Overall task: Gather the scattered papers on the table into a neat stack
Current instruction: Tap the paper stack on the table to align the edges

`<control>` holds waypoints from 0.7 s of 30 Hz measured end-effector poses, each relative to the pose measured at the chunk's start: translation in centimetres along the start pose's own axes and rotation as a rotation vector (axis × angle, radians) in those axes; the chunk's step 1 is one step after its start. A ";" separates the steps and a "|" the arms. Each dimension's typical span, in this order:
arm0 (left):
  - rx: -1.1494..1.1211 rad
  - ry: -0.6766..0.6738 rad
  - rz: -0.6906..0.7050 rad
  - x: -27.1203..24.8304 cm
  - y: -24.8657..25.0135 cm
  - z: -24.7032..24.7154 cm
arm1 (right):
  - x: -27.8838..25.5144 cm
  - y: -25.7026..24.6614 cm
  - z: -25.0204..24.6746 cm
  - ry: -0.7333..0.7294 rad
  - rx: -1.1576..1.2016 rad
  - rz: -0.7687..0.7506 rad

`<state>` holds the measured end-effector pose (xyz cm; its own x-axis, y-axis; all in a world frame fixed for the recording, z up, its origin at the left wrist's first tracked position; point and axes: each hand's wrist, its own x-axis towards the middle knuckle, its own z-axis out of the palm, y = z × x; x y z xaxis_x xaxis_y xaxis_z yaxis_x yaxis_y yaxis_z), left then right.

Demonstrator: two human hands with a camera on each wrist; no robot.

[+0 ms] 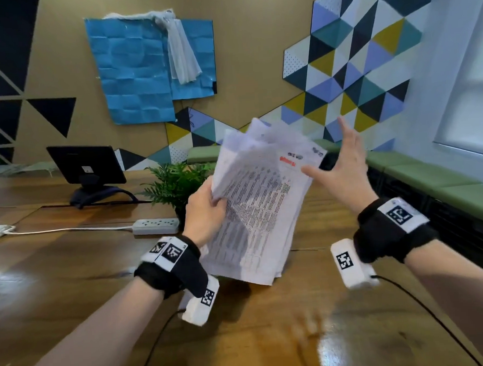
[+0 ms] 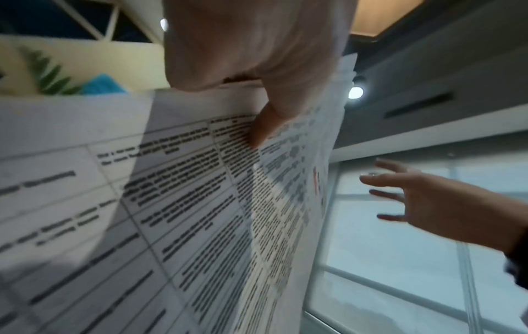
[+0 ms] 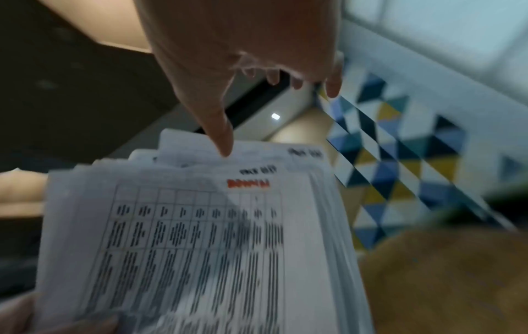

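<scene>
A bundle of printed white papers [image 1: 260, 210] stands tilted above the wooden table [image 1: 71, 275], its lower edge near the tabletop and its upper sheets fanned unevenly. My left hand [image 1: 205, 212] grips the bundle's left edge, thumb pressed on the printed front sheet [image 2: 200, 203]. My right hand [image 1: 343, 172] is open, fingers spread, beside the bundle's upper right corner; its thumb tip lies at the top sheet's edge [image 3: 251, 171]. The right wrist view shows the table-printed page with a red heading. I cannot tell whether the right thumb touches the paper.
A potted fern [image 1: 176, 186] stands just behind the papers. A white power strip [image 1: 156, 226] with its cord lies left of it, and a dark screen on a stand [image 1: 87, 168] sits farther back. A green bench [image 1: 436, 183] runs along the right wall.
</scene>
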<state>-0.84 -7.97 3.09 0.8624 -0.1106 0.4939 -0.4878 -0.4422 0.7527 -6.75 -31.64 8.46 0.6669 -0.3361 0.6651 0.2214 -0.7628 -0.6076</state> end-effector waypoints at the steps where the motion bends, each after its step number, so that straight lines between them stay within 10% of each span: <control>1: 0.080 -0.015 0.073 0.3 0.9 -0.4 | 0.5 -0.9 -1.0 -0.043 -0.049 -0.056; 6: 0.399 -0.266 0.347 1.9 4.7 -2.2 | 2.1 -2.0 -3.3 -0.597 0.118 0.095; 15: 0.807 -0.501 0.210 3.5 5.9 -5.2 | -3.2 4.6 -0.6 -0.507 0.565 0.515; 21: -0.251 -0.344 -0.264 1.6 0.9 -6.2 | -5.1 7.4 -0.4 -0.389 0.802 0.642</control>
<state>-0.72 -3.05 7.22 0.9349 -0.3296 0.1318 -0.2277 -0.2720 0.9350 -8.79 -35.76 0.79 0.9711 -0.2370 0.0274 0.0572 0.1197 -0.9912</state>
